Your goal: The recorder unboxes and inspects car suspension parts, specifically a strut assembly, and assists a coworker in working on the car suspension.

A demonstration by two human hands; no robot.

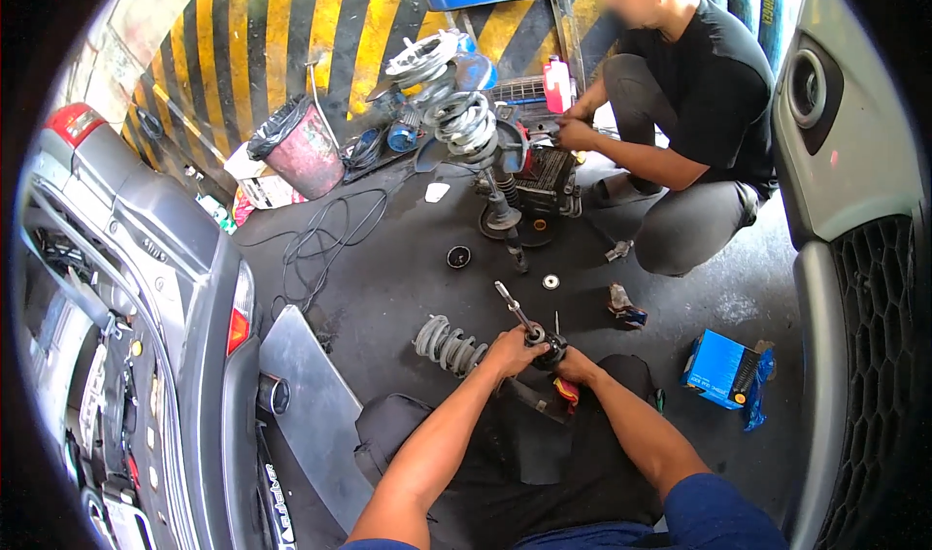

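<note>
Grasped shock absorber strut (pixel 551 352) with left hand (pixel 515 353), clenched near base of shiny piston rod (pixel 515 305). Gripped same strut from 4 o'clock side with right hand (pixel 580 366); could not tell exact finger placement. Held strut between knees (pixel 626 380), tilted, with rod toward 11 o'clock. Had red-and-yellow item (pixel 566 393) just below right hand; could not tell whether grasped too.

Clocked from hands: saw loose coil spring (pixel 449 346) at 9, just beside left wrist. Spotted pale ring (pixel 551 282) at 12 and black cup-shaped part (pixel 458 257) between 10 and 11, both on dark floor (pixel 408 288). Saw blue carton (pixel 718 367) at 3, beside crumpled blue plastic (pixel 762 390). Noted metal sheet (pixel 311 414) between 8 and 9. Saw second strut (pixel 505 215) between 11 and 12, near more springs (pixel 468 128). Spotted crouching co-worker (pixel 699 113) at 1. Saw pink bucket (pixel 309 152) farther out, past 10.
</note>
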